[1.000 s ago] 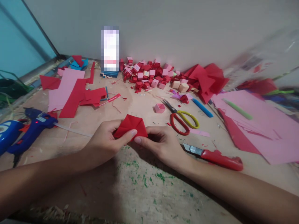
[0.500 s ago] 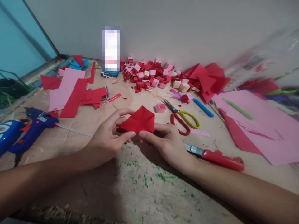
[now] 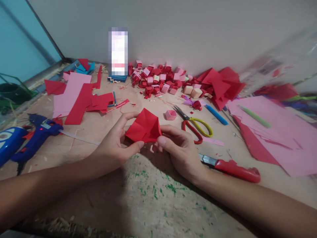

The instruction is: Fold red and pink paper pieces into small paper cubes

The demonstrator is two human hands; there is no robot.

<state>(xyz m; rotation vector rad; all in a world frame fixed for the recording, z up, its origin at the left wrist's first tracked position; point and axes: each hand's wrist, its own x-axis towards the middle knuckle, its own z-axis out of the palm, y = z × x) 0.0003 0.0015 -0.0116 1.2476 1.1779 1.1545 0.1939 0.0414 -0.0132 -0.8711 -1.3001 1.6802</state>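
A creased piece of red paper is held up above the table between my two hands. My left hand pinches its left side, thumb on the near edge and fingers behind. At the right corner, my right hand grips the paper between thumb and fingers, and that side is folded upward. The fingers behind the paper are partly hidden. Just beyond my right hand lie a small pink paper box and scissors with one red and one yellow handle.
A red-handled cutter lies beside my right forearm. At left are a blue glue gun and red and pink paper sheets. Small folded paper boxes are heaped by the wall, near a blurred upright phone-like screen. Pink sheets lie right.
The red paper has tilted and its right side now folds up more. My right hand has shifted slightly right, its thumb moving to the paper's right corner.
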